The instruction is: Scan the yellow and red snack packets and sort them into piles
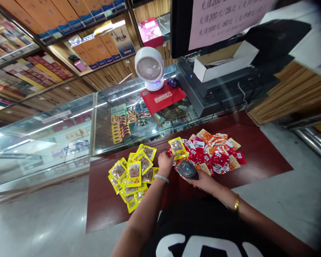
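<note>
My left hand (165, 163) is closed on a yellow snack packet (177, 147) with a clear window, lifted at the left edge of a pile of red and orange snack packets (216, 151). In my right hand (204, 181) is a dark handheld barcode scanner (187, 169) with a blue light on top. The scanner sits just below the yellow packet, its handle hidden by my fingers. To the left of my left hand lies a heap of similar yellow packets (134, 174) on the dark red table (101, 203).
A glass display counter (104, 125) borders the table's far side, with a white fan (149, 67), a red mat (162, 98) and a computer mouse (173, 82) on it. A monitor (180, 32) and an open white box (224, 66) stand at the right. Stocked shelves (42, 43) line the back.
</note>
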A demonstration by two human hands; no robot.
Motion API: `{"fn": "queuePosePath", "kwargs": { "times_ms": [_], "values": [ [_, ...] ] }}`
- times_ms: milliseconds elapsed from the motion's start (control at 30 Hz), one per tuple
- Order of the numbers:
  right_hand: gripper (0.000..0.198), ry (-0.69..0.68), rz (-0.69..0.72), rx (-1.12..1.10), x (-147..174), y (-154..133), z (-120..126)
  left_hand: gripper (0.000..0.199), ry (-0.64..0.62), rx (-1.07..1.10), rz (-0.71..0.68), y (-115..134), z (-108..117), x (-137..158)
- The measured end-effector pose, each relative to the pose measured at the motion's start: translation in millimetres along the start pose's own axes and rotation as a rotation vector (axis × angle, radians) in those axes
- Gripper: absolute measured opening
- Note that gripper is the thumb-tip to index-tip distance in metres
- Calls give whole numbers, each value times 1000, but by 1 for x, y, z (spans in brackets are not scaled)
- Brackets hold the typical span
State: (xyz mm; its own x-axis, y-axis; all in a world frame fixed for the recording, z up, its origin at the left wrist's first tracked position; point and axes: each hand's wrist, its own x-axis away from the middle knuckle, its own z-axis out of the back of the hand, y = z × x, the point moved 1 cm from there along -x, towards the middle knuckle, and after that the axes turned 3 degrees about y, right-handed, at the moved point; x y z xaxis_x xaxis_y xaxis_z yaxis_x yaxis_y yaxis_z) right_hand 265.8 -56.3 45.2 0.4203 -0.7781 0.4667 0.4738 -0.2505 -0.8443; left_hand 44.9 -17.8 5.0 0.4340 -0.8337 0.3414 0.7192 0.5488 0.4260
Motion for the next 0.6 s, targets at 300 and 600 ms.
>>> {"fn": "queuePosePath", "kwargs": {
  "times_ms": [300, 600],
  "values": [
    [48, 94, -66, -23, 12, 6, 19, 45, -91, -91, 71, 37, -14, -19],
    [43, 100, 35, -11, -9, -11, 23, 26, -154, 494, 37, -53, -9, 22]
  ]
}}
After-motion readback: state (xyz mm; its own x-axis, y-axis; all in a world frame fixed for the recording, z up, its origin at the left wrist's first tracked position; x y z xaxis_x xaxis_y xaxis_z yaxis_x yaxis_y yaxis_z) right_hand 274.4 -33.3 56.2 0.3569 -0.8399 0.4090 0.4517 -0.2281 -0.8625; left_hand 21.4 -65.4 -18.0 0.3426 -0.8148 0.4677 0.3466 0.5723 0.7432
